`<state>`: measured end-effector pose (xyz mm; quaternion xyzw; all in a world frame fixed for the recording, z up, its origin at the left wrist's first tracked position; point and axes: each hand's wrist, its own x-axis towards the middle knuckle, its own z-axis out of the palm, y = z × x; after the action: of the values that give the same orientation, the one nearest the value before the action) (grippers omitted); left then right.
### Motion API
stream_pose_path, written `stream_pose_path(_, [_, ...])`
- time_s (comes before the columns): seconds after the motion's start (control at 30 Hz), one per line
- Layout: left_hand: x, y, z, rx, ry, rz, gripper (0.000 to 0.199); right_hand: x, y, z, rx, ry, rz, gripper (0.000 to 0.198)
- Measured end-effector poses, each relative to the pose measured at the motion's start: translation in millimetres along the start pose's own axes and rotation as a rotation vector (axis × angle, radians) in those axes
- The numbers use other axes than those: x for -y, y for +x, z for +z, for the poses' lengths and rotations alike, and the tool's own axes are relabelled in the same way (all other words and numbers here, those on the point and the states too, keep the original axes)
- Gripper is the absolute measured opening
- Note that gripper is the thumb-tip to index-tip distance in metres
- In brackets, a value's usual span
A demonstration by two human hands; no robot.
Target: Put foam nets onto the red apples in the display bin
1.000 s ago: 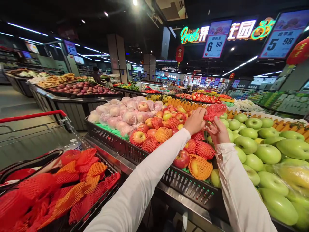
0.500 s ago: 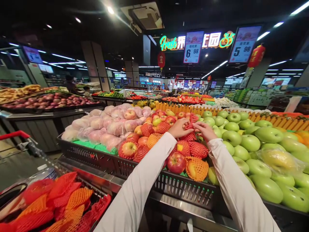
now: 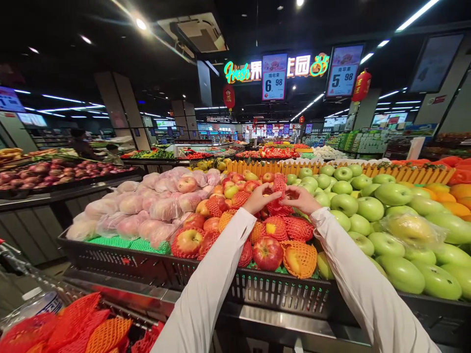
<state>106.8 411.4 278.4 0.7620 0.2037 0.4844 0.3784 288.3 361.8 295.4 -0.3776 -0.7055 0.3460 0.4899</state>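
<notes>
Over the apple display, my left hand (image 3: 260,198) and my right hand (image 3: 300,199) are close together. Between them stands a red foam fruit net (image 3: 279,184), pinched by the fingers of both hands. Whether an apple sits inside it I cannot tell. Below the hands lie apples in red and orange foam nets, among them a netted apple (image 3: 275,228) and one in an orange net (image 3: 300,259). A bare red apple (image 3: 268,253) rests at the front of the black crate (image 3: 279,292).
Bagged apples (image 3: 130,203) fill the left of the display, green apples (image 3: 382,240) the right. At lower left a cart holds loose red and orange foam nets (image 3: 108,336) and a water bottle (image 3: 40,301). Onions (image 3: 55,174) lie on a far-left stand.
The view has turned slightly right. The red foam net now stands taller between my hands, and the fingers of both hands are more curled around it.
</notes>
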Motion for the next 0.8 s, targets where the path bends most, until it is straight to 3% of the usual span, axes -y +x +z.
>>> stream_pose_path(0.17, [2.9, 2.8, -4.3, -0.131, 0.055, 0.016, 0.017, -0.1, -0.2, 0.2, -0.105, -0.027, 0.02, 0.039])
stream_pose_path(0.3, [1.7, 1.8, -8.5, -0.25, 0.029, 0.053, 0.016, -1.9, 0.1, -5.3, -0.42, 0.095, 0.069, 0.036])
stream_pose_path(0.37, [-0.3, -0.7, -7.8, -0.159, 0.016, 0.063, 0.022, -2.5, 0.0, -8.3, -0.566, 0.18, 0.094, 0.039])
stream_pose_path(0.43, [-2.5, -3.9, -5.5, 0.018, 0.047, 0.036, 0.032, -3.4, -0.5, -10.3, -0.643, 0.235, 0.139, 0.047])
stream_pose_path(0.5, [-3.8, -6.7, -3.2, 0.157, 0.078, -0.007, 0.04, -4.9, -0.8, -11.3, -0.673, 0.282, 0.178, 0.054])
stream_pose_path(0.6, [-2.2, -8.2, -1.9, 0.212, 0.079, -0.03, 0.044, -7.4, -0.3, -11.5, -0.651, 0.356, 0.192, 0.051])
stream_pose_path(0.7, [3.4, -6.4, -2.8, 0.19, 0.049, -0.045, 0.043, -8.0, 1.2, -10.6, -0.625, 0.46, 0.237, 0.039])
stream_pose_path(0.8, [8.5, -3.6, -4.0, 0.043, 0.066, -0.027, 0.032, -6.8, 2.7, -10.0, -0.624, 0.585, 0.283, 0.029])
